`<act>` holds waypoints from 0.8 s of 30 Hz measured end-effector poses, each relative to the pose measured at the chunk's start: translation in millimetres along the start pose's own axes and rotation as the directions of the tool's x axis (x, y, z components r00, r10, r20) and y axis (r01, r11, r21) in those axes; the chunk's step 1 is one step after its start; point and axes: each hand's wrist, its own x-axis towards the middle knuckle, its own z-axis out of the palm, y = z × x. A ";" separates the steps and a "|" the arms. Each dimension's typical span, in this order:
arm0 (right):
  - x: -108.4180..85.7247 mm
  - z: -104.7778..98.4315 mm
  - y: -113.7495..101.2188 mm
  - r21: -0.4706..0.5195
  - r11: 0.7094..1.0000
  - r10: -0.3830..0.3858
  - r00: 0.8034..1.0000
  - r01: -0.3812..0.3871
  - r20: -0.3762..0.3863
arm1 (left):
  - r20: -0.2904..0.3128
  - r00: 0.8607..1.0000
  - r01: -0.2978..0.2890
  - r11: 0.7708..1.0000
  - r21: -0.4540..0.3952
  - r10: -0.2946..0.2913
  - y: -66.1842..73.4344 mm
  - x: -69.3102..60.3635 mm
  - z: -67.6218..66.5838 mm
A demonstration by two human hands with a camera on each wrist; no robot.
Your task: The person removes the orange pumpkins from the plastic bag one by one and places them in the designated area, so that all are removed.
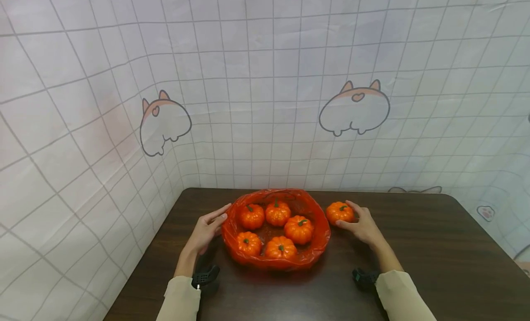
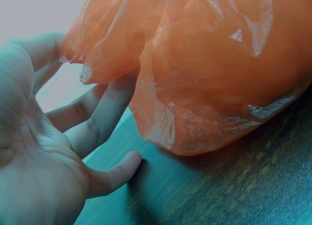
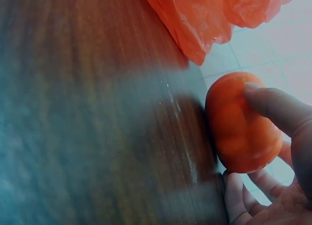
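A red plastic bag (image 1: 275, 265) sits wide-mouthed on the table with several small orange pumpkins (image 1: 299, 229) inside. My left hand (image 1: 208, 229) is at the bag's left rim, its fingers extended and touching the plastic. In the left wrist view, a loose fold of the bag (image 2: 109, 49) covers some of its fingertips. To the right of the bag, my right hand (image 1: 364, 225) holds another small pumpkin (image 1: 338, 212) between thumb and fingers. The right wrist view shows the thumb on one side of this pumpkin (image 3: 239, 122) and fingers on the other, close to the tabletop.
The dark wooden table (image 1: 430, 256) has its far edge against a white grid-patterned curtain (image 1: 265, 105). Another stretch of curtain (image 1: 83, 151) runs along the left side. A dark device (image 1: 205, 276) is strapped at the left wrist, a second device (image 1: 365, 278) at the right.
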 end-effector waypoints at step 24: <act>-1.6 0.3 -1.8 0.005 1.000 0.002 1.000 -0.002 0.014 | 0.002 1.000 -0.002 1.000 0.016 0.002 0.2 -0.9 -0.7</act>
